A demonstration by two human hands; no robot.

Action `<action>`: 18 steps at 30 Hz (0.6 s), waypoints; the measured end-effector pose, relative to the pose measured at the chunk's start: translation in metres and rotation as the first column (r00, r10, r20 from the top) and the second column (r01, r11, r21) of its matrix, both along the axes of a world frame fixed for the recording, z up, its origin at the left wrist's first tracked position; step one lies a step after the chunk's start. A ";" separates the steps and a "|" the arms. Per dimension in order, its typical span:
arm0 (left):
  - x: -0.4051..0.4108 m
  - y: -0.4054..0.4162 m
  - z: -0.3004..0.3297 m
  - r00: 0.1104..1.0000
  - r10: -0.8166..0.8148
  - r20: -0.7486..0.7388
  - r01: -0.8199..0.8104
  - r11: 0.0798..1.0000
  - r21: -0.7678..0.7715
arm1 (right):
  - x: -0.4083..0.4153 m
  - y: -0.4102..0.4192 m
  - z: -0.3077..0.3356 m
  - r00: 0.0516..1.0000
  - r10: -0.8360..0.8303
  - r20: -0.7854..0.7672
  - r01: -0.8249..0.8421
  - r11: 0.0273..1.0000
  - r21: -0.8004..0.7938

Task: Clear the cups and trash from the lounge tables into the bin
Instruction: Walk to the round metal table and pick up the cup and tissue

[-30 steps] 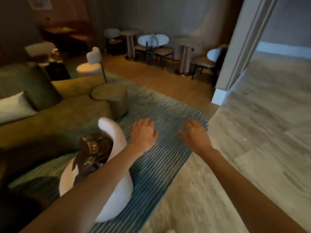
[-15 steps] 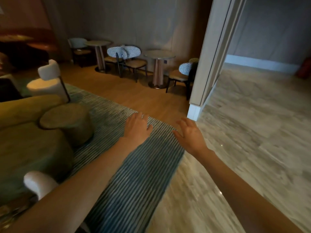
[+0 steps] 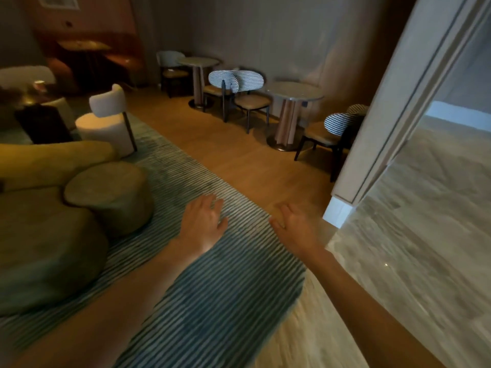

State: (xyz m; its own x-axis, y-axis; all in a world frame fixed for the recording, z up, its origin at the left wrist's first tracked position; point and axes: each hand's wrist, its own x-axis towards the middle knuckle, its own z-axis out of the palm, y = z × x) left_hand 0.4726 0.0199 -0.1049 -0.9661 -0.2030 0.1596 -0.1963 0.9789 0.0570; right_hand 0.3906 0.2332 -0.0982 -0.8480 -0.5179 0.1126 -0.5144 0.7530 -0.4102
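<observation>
My left hand [image 3: 202, 226] and my right hand [image 3: 296, 229] reach forward over the blue striped rug [image 3: 212, 282], side by side, fingers relaxed and holding nothing. A small cup [image 3: 39, 85] stands on a dark low table [image 3: 42, 120] far off at the left. Two round pedestal tables [image 3: 293, 92] [image 3: 198, 62] stand by the back wall; their tops look bare. No bin is in view.
An olive sofa [image 3: 39, 248] and round ottoman [image 3: 109, 192] sit at my left. A white chair [image 3: 106, 120] stands beyond them. Striped-back chairs [image 3: 247, 83] flank the tables. A white pillar [image 3: 385, 115] rises at right, with pale stone floor [image 3: 425, 235] past it.
The view has swung and moved forward; the white chair with the brown bag near my left arm has dropped out of sight. Both hands stay empty and stretched forward.
</observation>
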 end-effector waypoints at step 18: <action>-0.344 -0.231 0.031 0.962 0.269 0.054 -0.273 0.958 0.084 | -0.408 -0.270 0.004 0.962 0.266 -0.055 -0.270 0.958 -0.092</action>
State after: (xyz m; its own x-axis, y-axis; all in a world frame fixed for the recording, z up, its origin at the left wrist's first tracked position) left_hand 0.1281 -0.2115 -0.0741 -0.8781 -0.4699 0.0898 -0.4576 0.8798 0.1289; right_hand -0.0178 -0.0365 -0.0945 -0.6728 -0.7105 0.2061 -0.7102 0.5424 -0.4488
